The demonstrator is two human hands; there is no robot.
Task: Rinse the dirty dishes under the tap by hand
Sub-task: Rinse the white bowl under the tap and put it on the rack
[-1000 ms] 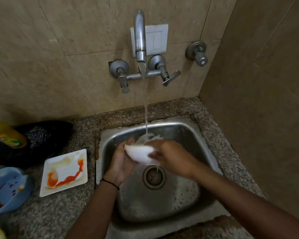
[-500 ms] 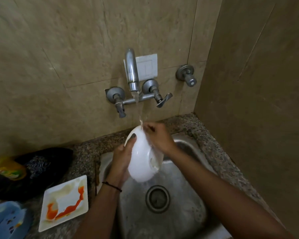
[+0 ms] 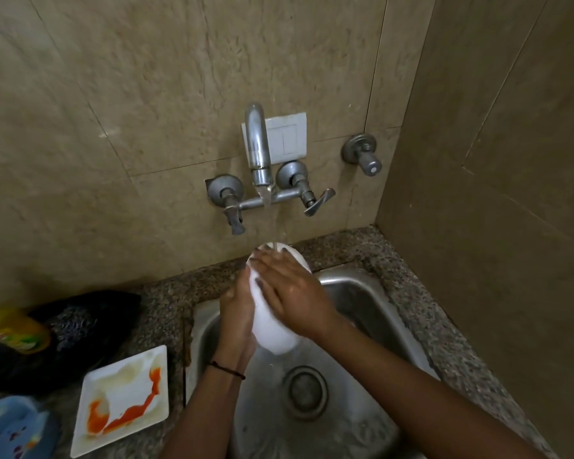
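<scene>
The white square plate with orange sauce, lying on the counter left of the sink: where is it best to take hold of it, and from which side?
Probably the near right edge of the white square plate with orange sauce, approached from the steel sink side. It lies flat on the speckled granite counter, its raised rim bare there, while the sauce runs across the middle.

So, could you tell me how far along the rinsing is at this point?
Nothing rinsed and set aside is visible. In hand: the left hand holds a white dish under the running tap while the right hand rubs it. Left: the sauce-stained square plate and blue dishes on the counter.
</scene>
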